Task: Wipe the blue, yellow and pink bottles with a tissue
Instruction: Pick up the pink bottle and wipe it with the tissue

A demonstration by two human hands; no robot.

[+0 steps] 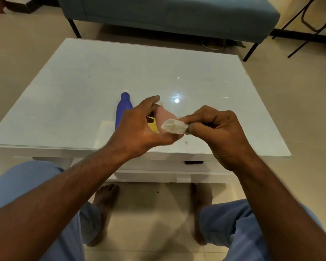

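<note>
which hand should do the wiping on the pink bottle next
Right. The right hand already pinches the tissue beside the pink bottle, while the left hand appears to hold that bottle, so it should probably just steady it.

One head-worn, wide-angle view looks forward and steeply down from a seated person — close over both forearms, which reach up from the bottom corners. The white table (68, 87) fills the middle; the far edge takes in a teal bench (177, 14) — straight lines bow outward.
</note>
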